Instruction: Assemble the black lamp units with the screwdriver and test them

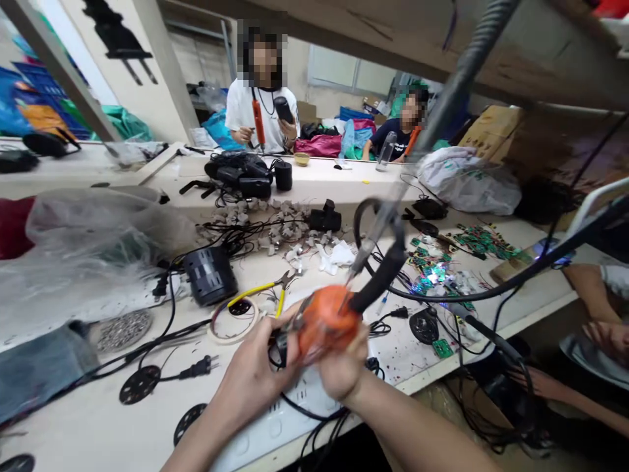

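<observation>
Near the front edge of the bench, my right hand [346, 367] is closed around an orange power tool [329, 321], blurred by motion, with a black cable rising from its top. My left hand [265, 360] is beside it on the left, its fingers wrapped round a dark part [279, 344] that meets the tool's lower left side. Most of that part is hidden by my fingers. Just behind my left hand lie yellow-handled cutters [255, 288] and a roll of tape [234, 320].
A black housing [210, 275], a plug [196, 368], black discs [140, 384] and green circuit boards [479, 239] lie on the bench [98, 432]. A metal conduit [442, 98] hangs overhead. Two people are across the bench; another person's arms [555, 387] are at right.
</observation>
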`<action>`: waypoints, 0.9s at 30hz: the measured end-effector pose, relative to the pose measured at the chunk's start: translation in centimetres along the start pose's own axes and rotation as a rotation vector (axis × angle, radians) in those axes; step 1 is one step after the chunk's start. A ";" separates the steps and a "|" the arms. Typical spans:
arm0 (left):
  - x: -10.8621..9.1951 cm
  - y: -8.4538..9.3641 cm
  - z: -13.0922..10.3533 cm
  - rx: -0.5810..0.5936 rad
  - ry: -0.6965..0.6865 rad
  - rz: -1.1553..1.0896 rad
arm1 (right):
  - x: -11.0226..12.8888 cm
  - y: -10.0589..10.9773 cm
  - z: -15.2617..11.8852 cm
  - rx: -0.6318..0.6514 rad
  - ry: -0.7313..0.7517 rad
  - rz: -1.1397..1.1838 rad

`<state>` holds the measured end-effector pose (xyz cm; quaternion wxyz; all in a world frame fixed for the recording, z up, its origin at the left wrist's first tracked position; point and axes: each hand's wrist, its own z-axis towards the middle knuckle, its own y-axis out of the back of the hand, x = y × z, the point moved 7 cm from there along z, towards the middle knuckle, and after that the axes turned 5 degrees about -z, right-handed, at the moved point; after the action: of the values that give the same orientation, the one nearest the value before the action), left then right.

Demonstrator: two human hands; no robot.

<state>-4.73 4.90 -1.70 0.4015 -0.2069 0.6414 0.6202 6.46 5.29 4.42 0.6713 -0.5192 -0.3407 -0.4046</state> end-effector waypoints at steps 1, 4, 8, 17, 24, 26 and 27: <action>-0.2 0.0 0.1 0.006 0.007 0.053 | 1.2 0.5 0.9 -0.007 0.039 0.008; -0.9 0.2 0.5 0.019 0.025 0.217 | 5.0 4.1 3.6 -0.108 0.213 -0.171; -2.0 -0.3 1.4 0.107 0.006 0.326 | 7.8 11.2 5.6 -0.412 0.401 -0.665; -2.0 -1.1 1.7 0.144 0.009 0.386 | 6.4 19.2 -2.2 -0.576 0.046 -1.189; -1.4 -0.3 2.1 0.009 0.078 0.202 | 1.0 17.2 -11.2 -0.261 -0.333 -1.083; -1.2 0.0 2.3 -0.040 0.131 0.144 | 0.5 16.7 -11.3 -0.288 -0.379 -1.098; -1.1 0.1 2.4 -0.054 0.159 0.115 | 0.3 16.6 -11.1 -0.294 -0.399 -1.113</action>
<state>-3.51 6.95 -0.54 0.3075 -0.2293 0.6650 0.6409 21.87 -3.34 -4.89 0.2035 -0.4163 -0.6208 -0.6324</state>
